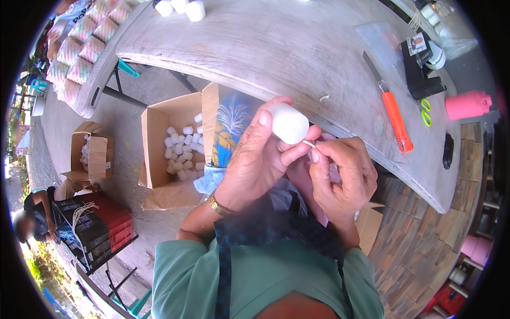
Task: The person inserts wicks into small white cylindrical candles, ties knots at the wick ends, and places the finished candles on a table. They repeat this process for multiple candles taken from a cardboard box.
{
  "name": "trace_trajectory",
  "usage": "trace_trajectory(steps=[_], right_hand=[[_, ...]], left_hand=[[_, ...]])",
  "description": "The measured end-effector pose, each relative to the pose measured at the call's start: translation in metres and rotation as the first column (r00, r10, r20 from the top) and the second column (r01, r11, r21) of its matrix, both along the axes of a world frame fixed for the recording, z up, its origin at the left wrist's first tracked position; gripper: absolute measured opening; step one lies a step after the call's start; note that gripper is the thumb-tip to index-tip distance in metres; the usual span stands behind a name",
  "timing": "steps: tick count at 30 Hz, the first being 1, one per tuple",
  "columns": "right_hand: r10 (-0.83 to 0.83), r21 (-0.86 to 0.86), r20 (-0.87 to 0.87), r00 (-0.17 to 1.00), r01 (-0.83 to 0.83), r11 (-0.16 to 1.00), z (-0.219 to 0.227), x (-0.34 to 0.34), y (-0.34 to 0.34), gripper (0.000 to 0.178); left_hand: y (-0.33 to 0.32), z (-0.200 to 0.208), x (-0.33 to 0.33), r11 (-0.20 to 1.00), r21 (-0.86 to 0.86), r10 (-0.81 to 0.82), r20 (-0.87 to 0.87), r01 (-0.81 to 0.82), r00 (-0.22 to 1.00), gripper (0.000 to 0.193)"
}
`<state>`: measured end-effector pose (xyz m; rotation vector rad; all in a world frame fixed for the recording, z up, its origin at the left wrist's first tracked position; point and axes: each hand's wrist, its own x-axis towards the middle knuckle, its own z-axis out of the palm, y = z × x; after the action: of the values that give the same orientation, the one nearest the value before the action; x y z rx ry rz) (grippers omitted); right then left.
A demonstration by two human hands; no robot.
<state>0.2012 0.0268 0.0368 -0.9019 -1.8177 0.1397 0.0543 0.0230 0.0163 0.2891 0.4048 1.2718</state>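
My left hand is wrapped round a short, smooth white cylinder that looks like a candle, held above the table's near edge with one round end toward me. Close beside it, the thumb and forefinger of my right hand pinch a thin white strand, like a piece of wick. The strand's tip meets the fingers of my left hand; whether it joins the cylinder I cannot tell. A small curled white scrap lies on the grey table beyond my hands.
An orange-handled knife, green-handled scissors and a pink bottle lie at the right. A cardboard box of white cylinders stands left of me, below the table. Pastel packets cover the far left. A person is beside crates.
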Motion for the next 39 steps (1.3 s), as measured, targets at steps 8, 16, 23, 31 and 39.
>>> trace_trajectory(steps=[8, 16, 23, 31, 39], right_hand=[[-0.075, 0.07, -0.002, 0.997, 0.075, 0.995, 0.0, -0.002, 0.003, 0.014], [-0.086, 0.054, 0.045, 0.995, 0.083, 0.995, -0.001, 0.0, -0.001, 0.008], [-0.08, 0.101, 0.099, 0.992, 0.07, 0.992, 0.0, -0.003, 0.001, 0.008], [-0.085, 0.097, 0.145, 0.986, 0.071, 0.993, 0.002, -0.003, 0.004, 0.014], [-0.073, 0.11, 0.185, 0.98, 0.053, 0.993, -0.001, -0.002, 0.006, 0.021]], left_hand=[[-0.003, 0.002, 0.003, 0.986, 0.156, 0.078, -0.127, -0.058, 0.989, 0.049], [0.001, -0.016, -0.001, 0.763, 0.644, 0.586, -0.645, -0.065, 0.492, 0.055], [0.002, -0.021, -0.008, 0.696, 0.717, 0.674, -0.669, 0.033, 0.312, 0.058], [0.006, -0.014, -0.007, 0.595, 0.801, 0.793, -0.599, 0.064, 0.111, 0.053], [0.009, -0.009, -0.006, 0.561, 0.82, 0.822, -0.568, 0.112, 0.042, 0.051]])
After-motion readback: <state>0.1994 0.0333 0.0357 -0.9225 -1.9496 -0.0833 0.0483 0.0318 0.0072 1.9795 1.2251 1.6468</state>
